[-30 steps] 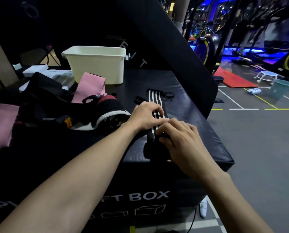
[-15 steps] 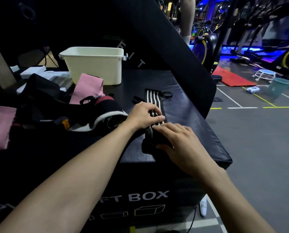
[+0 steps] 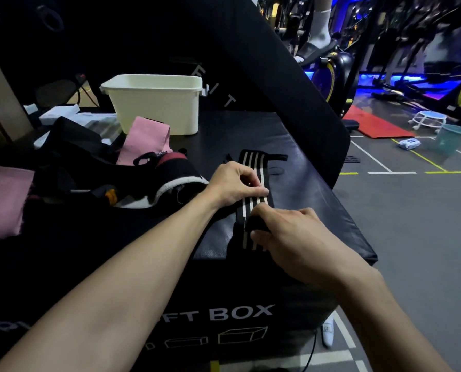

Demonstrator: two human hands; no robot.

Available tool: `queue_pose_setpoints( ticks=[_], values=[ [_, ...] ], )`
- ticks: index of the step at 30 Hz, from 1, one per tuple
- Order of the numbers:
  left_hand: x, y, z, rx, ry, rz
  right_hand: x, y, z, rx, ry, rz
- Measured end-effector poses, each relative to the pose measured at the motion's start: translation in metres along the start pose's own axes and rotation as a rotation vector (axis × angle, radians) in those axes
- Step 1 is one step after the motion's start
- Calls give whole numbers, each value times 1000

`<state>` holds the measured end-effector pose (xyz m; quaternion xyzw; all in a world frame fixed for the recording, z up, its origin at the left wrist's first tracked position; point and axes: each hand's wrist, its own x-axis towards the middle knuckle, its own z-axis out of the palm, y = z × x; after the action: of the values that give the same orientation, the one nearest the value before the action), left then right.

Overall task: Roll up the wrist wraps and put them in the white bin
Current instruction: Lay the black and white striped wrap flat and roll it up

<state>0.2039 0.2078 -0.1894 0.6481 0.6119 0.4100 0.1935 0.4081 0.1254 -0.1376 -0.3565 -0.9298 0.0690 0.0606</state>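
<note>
A black wrist wrap with white stripes point(image 3: 253, 162) lies stretched lengthwise on the black soft box point(image 3: 318, 210), its near end reaching the box's front edge. My left hand point(image 3: 232, 183) presses on the wrap's middle with the fingers bent over it. My right hand point(image 3: 291, 234) pinches the near end of the wrap, where a small black fold sits between thumb and fingers. The white bin point(image 3: 157, 103) stands at the back of the box, to the left. A pink wrap point(image 3: 143, 140) leans in front of the bin.
A heap of black, red and white straps and gear point(image 3: 116, 181) lies left of my hands, with pink cloth point(image 3: 1, 200) at the far left. A black padded panel point(image 3: 277, 76) slants behind the box. The gym floor point(image 3: 411, 224) drops away to the right.
My left hand has slid slightly away along the wrap. My right hand has drawn back toward the front edge, exposing more striped wrap between the hands.
</note>
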Motion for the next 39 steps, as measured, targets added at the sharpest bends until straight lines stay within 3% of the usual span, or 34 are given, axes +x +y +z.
queue_pose_setpoints(
  ticks=[10, 17, 24, 31, 39],
  values=[
    [1, -3, 0, 7, 40, -20, 19, 8, 10, 37, 18, 40],
    [0, -1, 0, -19, 32, -49, 26, 6, 23, 144, 242, 76],
    [-1, 1, -2, -17, 29, -67, 25, 4, 29, -24, 422, 9],
    [1, 1, -2, -7, 34, -92, 17, 16, 22, -11, 190, 13],
    [-3, 9, -4, -27, 2, -128, 23, 17, 7, -55, 88, -14]
  ],
)
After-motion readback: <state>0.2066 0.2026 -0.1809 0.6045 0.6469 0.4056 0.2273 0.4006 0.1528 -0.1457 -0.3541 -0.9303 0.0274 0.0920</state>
